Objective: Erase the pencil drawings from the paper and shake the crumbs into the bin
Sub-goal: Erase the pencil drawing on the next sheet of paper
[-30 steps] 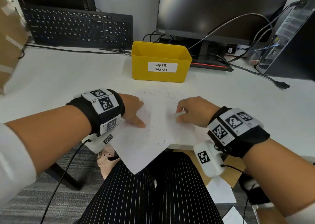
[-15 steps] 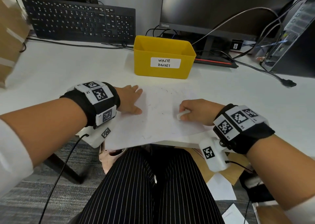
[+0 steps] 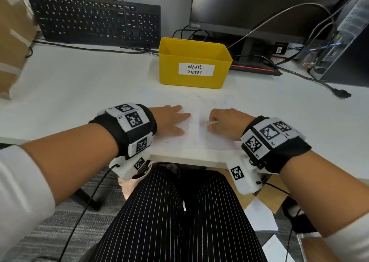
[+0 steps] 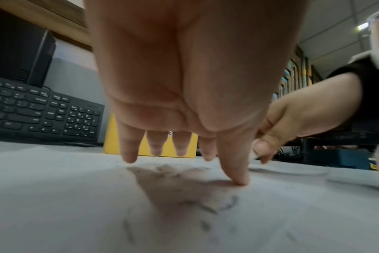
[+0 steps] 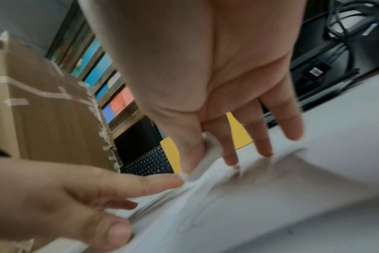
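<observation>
A: Your left hand [image 3: 171,122] lies flat, fingers straight, pinning the paper [image 3: 199,140] to the worktop [image 3: 79,94]; your right hand [image 3: 225,123] pinches the white eraser [image 3: 211,123] against it.

B: So the erasing step?

A: Yes; pencil marks [image 3: 217,102] remain. Next, rub those, then tip the crumbs into the yellow waste basket [image 3: 194,63] just beyond the paper.

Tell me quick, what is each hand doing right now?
Left hand: open, fingers flat, pressing the paper down.
Right hand: closed around a white eraser, held against the paper.
</observation>
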The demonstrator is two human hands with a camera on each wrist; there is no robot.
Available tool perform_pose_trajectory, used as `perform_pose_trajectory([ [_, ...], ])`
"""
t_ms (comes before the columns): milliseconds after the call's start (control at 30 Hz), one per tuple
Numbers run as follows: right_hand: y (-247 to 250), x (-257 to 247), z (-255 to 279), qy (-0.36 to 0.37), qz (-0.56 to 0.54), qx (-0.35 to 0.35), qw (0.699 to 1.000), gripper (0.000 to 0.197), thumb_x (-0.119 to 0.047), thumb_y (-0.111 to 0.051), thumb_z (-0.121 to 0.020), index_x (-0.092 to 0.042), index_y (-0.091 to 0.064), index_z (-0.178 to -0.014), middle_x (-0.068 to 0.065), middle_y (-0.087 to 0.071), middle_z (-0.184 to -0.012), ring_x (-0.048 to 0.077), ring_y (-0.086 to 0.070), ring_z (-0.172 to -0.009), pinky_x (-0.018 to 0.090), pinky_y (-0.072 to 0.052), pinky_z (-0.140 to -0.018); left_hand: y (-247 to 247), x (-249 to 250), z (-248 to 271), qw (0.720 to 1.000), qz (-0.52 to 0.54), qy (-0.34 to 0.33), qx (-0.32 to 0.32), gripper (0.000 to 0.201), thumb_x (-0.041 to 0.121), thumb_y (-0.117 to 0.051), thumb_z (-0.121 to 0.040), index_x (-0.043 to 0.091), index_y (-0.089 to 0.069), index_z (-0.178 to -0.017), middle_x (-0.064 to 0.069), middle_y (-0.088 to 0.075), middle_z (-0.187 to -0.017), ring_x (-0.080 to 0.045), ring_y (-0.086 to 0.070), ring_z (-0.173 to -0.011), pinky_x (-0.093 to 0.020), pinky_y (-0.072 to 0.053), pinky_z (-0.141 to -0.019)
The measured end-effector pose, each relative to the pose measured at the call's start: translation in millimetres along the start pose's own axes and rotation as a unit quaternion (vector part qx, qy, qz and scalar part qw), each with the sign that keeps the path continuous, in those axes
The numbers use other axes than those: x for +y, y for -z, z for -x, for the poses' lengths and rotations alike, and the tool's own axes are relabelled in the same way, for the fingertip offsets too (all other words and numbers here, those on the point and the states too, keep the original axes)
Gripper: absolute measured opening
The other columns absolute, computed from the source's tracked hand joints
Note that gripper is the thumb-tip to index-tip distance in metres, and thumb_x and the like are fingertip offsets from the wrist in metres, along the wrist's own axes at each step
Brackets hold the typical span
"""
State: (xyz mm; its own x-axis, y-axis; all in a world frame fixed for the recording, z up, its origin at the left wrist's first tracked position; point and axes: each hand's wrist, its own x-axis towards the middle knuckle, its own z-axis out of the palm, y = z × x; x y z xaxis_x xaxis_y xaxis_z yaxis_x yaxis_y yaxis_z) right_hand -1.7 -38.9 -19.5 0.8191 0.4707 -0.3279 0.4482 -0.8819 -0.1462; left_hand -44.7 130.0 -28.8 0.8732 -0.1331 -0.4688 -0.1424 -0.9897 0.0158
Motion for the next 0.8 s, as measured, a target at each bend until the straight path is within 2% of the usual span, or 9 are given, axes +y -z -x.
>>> perform_pose_trajectory([
  [67,2,3,1,0.006,-0.036,0.033,0.999,0.028,-0.026,-0.047,-0.096,-0.007,-0.051,-0.116,0.014,-0.057,-0.118,0.027,-0.052,-0.097,0.025,-0.033,-0.075,-2,4,-2,1.0,-0.003,-0.026,-0.009,0.064,0.042,-0.033,-0.099,0.029,0.003,-0.15,-0.001,0.014,-0.158,-0.025,0.004,-0.146,-0.043,-0.01,-0.118],
  [133,5,5,2,0.022,-0.058,0.072,0.995,0.026,-0.023,-0.051,-0.094,-0.007,-0.055,-0.113,0.013,-0.06,-0.112,0.027,-0.054,-0.099,0.023,-0.033,-0.073,-1,7,-4,0.999,-0.006,-0.036,-0.019,0.065,0.045,-0.035,-0.098,0.029,0.0,-0.15,0.001,0.011,-0.158,-0.024,0.003,-0.146,-0.043,-0.008,-0.118],
  [267,5,0,5,0.025,-0.144,0.044,0.988,0.015,-0.021,-0.057,-0.091,-0.012,-0.057,-0.103,-0.002,-0.057,-0.07,0.015,-0.052,-0.062,0.015,-0.04,-0.049,3,13,-7,0.998,0.026,-0.064,-0.008,0.063,0.043,-0.048,-0.094,0.025,-0.021,-0.148,-0.004,-0.018,-0.155,-0.021,-0.022,-0.142,-0.037,-0.02,-0.116],
  [333,2,-2,5,0.017,-0.197,0.01,0.98,0.006,-0.02,-0.057,-0.091,-0.015,-0.054,-0.094,0.0,-0.056,-0.064,0.012,-0.052,-0.052,0.018,-0.042,-0.045,3,14,-9,0.997,0.028,-0.073,-0.005,0.066,0.045,-0.053,-0.09,0.026,-0.023,-0.146,-0.006,-0.027,-0.149,-0.023,-0.031,-0.136,-0.04,-0.028,-0.112],
  [433,-2,-5,3,0.016,-0.222,-0.007,0.975,0.01,-0.018,-0.054,-0.093,-0.015,-0.055,-0.083,0.002,-0.057,-0.062,0.012,-0.051,-0.049,0.021,-0.04,-0.042,1,15,-11,0.998,-0.01,-0.053,-0.03,0.077,0.055,-0.049,-0.088,0.037,-0.006,-0.149,-0.01,-0.005,-0.156,-0.029,-0.014,-0.143,-0.048,-0.022,-0.114],
  [533,-6,-10,2,0.014,-0.227,-0.016,0.974,0.015,-0.017,-0.053,-0.092,-0.016,-0.054,-0.078,0.001,-0.058,-0.06,0.01,-0.05,-0.046,0.019,-0.038,-0.04,0,19,-10,0.997,-0.038,-0.05,-0.045,0.079,0.057,-0.043,-0.09,0.036,0.005,-0.149,-0.006,0.017,-0.157,-0.03,0.01,-0.145,-0.051,-0.009,-0.117],
  [633,-8,-16,0,0.003,-0.217,-0.002,0.976,0.01,-0.016,-0.055,-0.09,-0.013,-0.056,-0.081,0.0,-0.057,-0.059,0.009,-0.05,-0.046,0.018,-0.038,-0.04,1,21,-9,0.996,-0.038,-0.056,-0.062,0.077,0.054,-0.039,-0.093,0.032,0.008,-0.149,-0.004,0.018,-0.157,-0.031,0.009,-0.145,-0.052,-0.009,-0.116],
  [767,-5,-24,-1,-0.011,-0.159,0.05,0.986,0.003,-0.014,-0.056,-0.088,-0.011,-0.057,-0.087,0.001,-0.055,-0.065,0.019,-0.054,-0.067,0.024,-0.044,-0.059,2,21,-7,0.995,-0.039,-0.057,-0.068,0.077,0.054,-0.038,-0.093,0.032,0.012,-0.148,-0.004,0.019,-0.157,-0.032,0.009,-0.145,-0.051,-0.007,-0.116],
  [800,-4,-26,1,-0.01,-0.155,0.049,0.987,0.005,-0.014,-0.055,-0.088,-0.011,-0.057,-0.086,0.0,-0.054,-0.063,0.019,-0.053,-0.066,0.023,-0.043,-0.059,2,21,-7,0.995,-0.044,-0.058,-0.069,0.077,0.055,-0.037,-0.093,0.032,0.012,-0.148,-0.004,0.019,-0.157,-0.032,0.009,-0.145,-0.051,-0.008,-0.116],
])
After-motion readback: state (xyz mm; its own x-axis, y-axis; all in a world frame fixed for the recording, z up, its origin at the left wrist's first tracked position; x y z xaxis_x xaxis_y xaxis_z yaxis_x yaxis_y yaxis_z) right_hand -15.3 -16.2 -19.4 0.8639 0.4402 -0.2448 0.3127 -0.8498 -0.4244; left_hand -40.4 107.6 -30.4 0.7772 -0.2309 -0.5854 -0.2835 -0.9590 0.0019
